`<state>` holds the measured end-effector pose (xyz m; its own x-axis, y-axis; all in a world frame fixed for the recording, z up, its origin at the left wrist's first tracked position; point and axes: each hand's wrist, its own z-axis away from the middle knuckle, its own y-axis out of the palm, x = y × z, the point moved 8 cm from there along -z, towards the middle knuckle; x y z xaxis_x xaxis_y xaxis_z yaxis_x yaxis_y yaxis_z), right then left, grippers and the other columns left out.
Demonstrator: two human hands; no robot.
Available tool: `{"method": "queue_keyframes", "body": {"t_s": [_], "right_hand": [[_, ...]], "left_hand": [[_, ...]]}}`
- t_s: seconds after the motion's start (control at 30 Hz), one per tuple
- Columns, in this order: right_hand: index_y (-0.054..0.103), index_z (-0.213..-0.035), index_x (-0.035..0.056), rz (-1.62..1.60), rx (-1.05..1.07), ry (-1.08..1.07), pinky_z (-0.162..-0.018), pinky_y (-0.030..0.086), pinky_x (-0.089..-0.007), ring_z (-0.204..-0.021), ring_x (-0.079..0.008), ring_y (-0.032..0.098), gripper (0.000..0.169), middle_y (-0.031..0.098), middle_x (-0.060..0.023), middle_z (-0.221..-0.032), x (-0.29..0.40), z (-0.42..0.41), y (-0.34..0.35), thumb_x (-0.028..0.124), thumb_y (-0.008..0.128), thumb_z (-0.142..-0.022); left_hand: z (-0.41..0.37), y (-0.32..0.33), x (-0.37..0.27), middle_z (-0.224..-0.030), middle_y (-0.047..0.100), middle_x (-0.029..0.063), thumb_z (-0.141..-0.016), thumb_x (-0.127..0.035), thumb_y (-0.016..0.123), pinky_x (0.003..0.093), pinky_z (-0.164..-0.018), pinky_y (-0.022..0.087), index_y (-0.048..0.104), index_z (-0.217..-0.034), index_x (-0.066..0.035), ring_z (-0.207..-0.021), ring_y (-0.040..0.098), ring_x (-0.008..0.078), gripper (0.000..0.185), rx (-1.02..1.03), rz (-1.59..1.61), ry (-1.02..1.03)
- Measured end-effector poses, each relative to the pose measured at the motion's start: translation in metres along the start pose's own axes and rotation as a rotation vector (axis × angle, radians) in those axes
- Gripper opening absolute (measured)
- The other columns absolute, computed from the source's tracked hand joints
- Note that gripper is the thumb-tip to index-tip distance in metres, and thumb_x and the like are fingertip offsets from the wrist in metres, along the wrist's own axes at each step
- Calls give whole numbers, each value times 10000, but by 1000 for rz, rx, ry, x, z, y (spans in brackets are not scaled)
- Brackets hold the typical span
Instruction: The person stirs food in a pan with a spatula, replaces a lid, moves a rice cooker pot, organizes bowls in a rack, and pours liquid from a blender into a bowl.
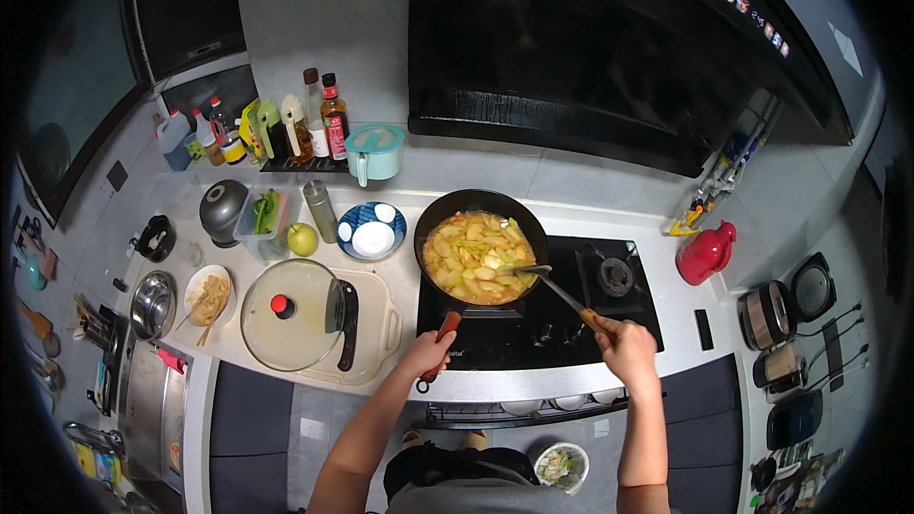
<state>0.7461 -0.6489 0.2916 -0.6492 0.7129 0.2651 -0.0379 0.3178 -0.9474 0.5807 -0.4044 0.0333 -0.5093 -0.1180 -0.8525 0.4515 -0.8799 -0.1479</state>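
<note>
A dark wok [480, 198] stands on the left part of the black gas cooktop [493, 343], holding sliced pale-green vegetable pieces [475, 250] in an orange-brown broth. My left hand [430, 353] is closed around the wok's reddish wooden handle [450, 328]. In my right hand [630, 351] is the wooden handle end of a metal spatula [564, 291]. The spatula's blade rests at the wok's right inner side, partly among the food.
Left of the wok lie a glass lid [307, 321], a cleaver [348, 325] on a cutting board [389, 300], a blue plate [393, 225], a green apple [303, 239] and a bowl [189, 293] with chopsticks. A red jug [703, 253] stands right of the cooktop. A range hood [557, 50] overhangs behind.
</note>
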Motion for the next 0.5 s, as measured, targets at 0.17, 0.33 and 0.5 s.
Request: {"method": "queue_keyframes", "body": {"t_s": [0.17,0.33,0.5], "right_hand": [[677,-947,166,170,71,-144,-591,471,-384,-662,-295,597,255,596,-117,-699,14,-12,18,166,652,-693],[677,-954,162,94,40,-106,-589,468,-382,-654,-299,597,247,611,-121,-709,29,-7,2,172,643,-710],[681,-942,159,111,135,-149,-579,474,-363,-638,-284,607,235,615,-129,-666,39,4,-1,174,632,-712]], "left_hand": [[2,4,-6,-610,563,63,-879,-415,476,288,-451,450,517,-884,-4,-466,541,152,413,6,23,4],[8,2,-9,-608,565,71,-870,-424,489,286,-445,453,525,-896,-8,-451,539,154,418,-12,2,-10],[5,0,-4,-604,548,56,-885,-421,469,280,-412,427,501,-840,-36,-439,517,141,390,-17,14,-2]]}}
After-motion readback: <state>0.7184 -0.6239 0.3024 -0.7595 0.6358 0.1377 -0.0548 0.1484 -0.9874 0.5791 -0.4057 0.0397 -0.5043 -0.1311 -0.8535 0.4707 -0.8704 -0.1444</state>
